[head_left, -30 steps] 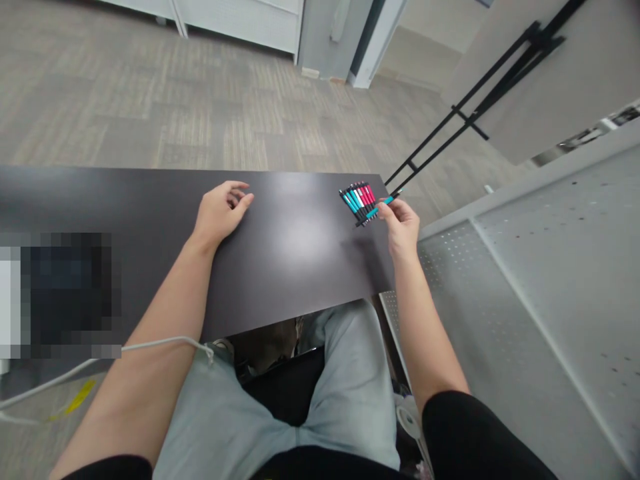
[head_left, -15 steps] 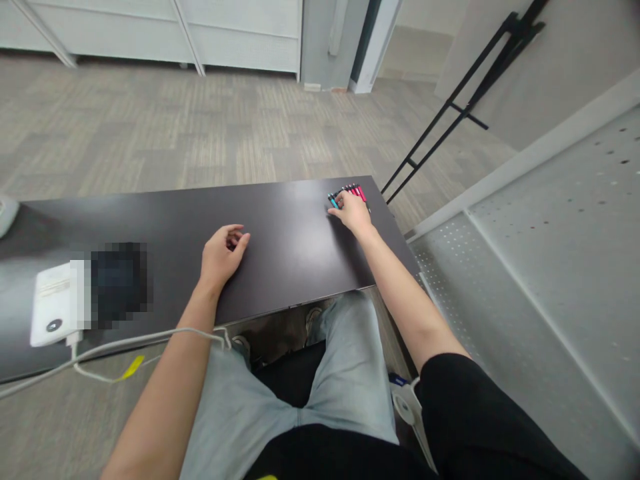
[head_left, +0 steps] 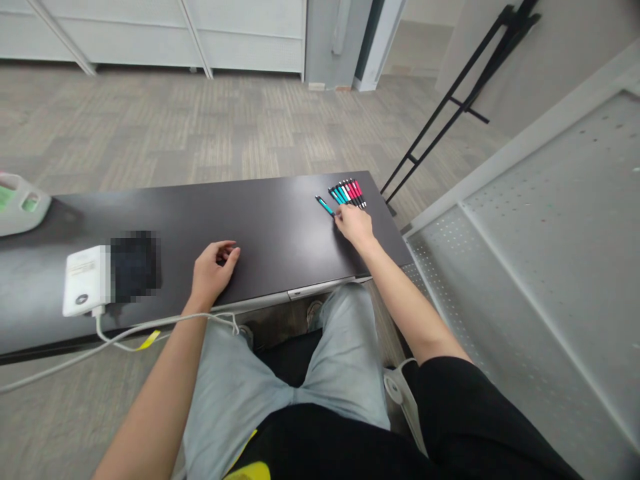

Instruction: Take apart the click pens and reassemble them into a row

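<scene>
At the far right end of the dark table (head_left: 273, 220), my right hand (head_left: 354, 225) is closed around the near end of a teal pen (head_left: 325, 205). That pen lies slanted, to the left of a row of pens (head_left: 349, 193) set close side by side. The row has teal pens on its left, a whitish one midway and red ones on its right, all with black ends; my fingers cover some near ends. My left hand (head_left: 215, 267) rests on the table near its front edge, fingers loosely curled, thumb apart, holding nothing.
To the left, a white device (head_left: 83, 283) sits beside a blurred dark item (head_left: 134, 267). A white cable (head_left: 150, 327) runs from the device across my left forearm. A white container (head_left: 25, 207) stands at the far left; a perforated panel (head_left: 540, 267) borders the right.
My right hand has drawn back toward me from the row, and a teal pen now lies apart on its left. The view has shifted, showing more of the left side.
</scene>
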Demonstrator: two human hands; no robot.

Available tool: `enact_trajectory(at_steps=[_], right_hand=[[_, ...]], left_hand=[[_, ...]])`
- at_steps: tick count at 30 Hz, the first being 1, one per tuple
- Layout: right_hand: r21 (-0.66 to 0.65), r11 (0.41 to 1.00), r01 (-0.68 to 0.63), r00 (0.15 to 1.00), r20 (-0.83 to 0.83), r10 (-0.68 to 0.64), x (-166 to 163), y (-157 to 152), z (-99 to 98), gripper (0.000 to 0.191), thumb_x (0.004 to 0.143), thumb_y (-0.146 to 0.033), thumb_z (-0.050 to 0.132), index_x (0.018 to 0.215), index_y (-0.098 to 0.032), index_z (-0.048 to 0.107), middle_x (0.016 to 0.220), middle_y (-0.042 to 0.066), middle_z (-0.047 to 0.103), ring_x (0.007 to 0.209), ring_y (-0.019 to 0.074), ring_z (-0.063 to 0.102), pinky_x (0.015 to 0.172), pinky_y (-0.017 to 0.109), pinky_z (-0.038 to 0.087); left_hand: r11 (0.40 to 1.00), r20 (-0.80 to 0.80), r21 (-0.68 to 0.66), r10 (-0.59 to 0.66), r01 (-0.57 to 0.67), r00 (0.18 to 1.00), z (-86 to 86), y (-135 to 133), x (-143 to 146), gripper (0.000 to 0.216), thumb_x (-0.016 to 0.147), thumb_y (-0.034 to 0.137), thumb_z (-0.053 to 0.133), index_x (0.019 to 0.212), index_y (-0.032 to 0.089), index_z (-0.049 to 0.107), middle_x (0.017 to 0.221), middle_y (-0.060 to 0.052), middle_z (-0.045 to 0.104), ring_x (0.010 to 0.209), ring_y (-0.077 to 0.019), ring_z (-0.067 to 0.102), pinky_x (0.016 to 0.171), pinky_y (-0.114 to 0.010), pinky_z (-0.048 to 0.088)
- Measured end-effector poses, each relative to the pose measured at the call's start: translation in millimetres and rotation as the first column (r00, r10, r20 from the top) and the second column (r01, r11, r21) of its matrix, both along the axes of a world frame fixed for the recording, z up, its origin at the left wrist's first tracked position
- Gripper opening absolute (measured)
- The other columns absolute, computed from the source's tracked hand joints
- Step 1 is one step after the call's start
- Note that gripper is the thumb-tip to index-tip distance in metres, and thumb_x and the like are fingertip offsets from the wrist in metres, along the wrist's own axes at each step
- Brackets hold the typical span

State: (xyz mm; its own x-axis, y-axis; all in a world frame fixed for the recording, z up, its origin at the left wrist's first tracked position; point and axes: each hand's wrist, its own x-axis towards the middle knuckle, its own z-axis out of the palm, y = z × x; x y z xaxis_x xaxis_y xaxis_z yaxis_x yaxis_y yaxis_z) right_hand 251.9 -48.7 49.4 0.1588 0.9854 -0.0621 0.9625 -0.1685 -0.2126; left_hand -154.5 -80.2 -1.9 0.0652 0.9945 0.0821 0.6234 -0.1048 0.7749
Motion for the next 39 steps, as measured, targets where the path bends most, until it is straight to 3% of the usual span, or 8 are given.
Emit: enact_trajectory(at_steps=[4, 9, 22, 33, 39], right_hand=[[0.007, 1.0, -0.005, 1.0, -0.005, 0.005, -2.2, -0.1, -0.5, 0.028, 0.117, -0.033, 0.066, 0.136, -0.022, 0.084, 0.148, 0.019, 0.083, 0.133, 0.041, 0.079, 0.107, 0.047, 0.062], [0.023, 1.0, -0.003, 1.0, -0.009, 0.003, 1.1, -0.1, -3.8, 0.034, 0.122, -0.035, 0.059, 0.134, -0.02, 0.087, 0.151, 0.022, 0.08, 0.134, 0.0405, 0.078, 0.106, 0.046, 0.062], [0.089, 0.996, -0.029, 0.997, -0.071, 0.035, 15.0, 3.5, -18.5, 0.034, 0.122, -0.033, 0.057, 0.143, -0.023, 0.082, 0.148, 0.019, 0.083, 0.133, 0.0375, 0.078, 0.104, 0.043, 0.059], [0.114, 0.993, -0.008, 0.996, -0.084, 0.018, 12.0, 0.9, -14.8, 0.024, 0.116, -0.035, 0.069, 0.124, -0.026, 0.09, 0.137, 0.02, 0.086, 0.124, 0.0428, 0.082, 0.107, 0.056, 0.068], [0.049, 0.998, 0.05, 0.998, -0.029, -0.048, 11.6, 4.7, -5.2, 0.032, 0.121, -0.03, 0.061, 0.137, -0.016, 0.086, 0.147, 0.021, 0.084, 0.13, 0.0345, 0.081, 0.114, 0.045, 0.062]], left_hand=[[1.0, -0.012, 0.005, 0.017, -0.017, 1.0, 0.2, 3.5, 2.1, 0.023, 0.105, 0.059, 0.069, 0.114, 0.039, 0.075, 0.106, -0.009, 0.081, 0.101, -0.0376, 0.078, 0.107, -0.062, 0.066], [1.0, -0.059, 0.004, 0.001, -0.001, 0.998, 9.3, 3.4, 7.3, 0.023, 0.106, 0.06, 0.066, 0.105, 0.037, 0.071, 0.107, -0.011, 0.081, 0.102, -0.0392, 0.078, 0.108, -0.064, 0.065], [0.999, -0.155, 0.044, -0.01, 0.018, 0.988, 19.4, 3.7, 14.6, 0.025, 0.104, 0.061, 0.065, 0.093, 0.039, 0.068, 0.096, -0.009, 0.078, 0.095, -0.0395, 0.076, 0.103, -0.063, 0.065], [0.999, -0.208, 0.047, -0.014, 0.025, 0.978, 22.9, 4.2, 17.1, 0.03, 0.106, 0.061, 0.059, 0.088, 0.038, 0.065, 0.093, -0.011, 0.075, 0.093, -0.0398, 0.075, 0.097, -0.061, 0.064], [0.999, -0.216, 0.052, -0.001, 0.012, 0.976, 11.2, 8.3, 14.9, 0.026, 0.104, 0.058, 0.058, 0.092, 0.035, 0.063, 0.093, -0.01, 0.072, 0.09, -0.0359, 0.07, 0.093, -0.057, 0.061]])
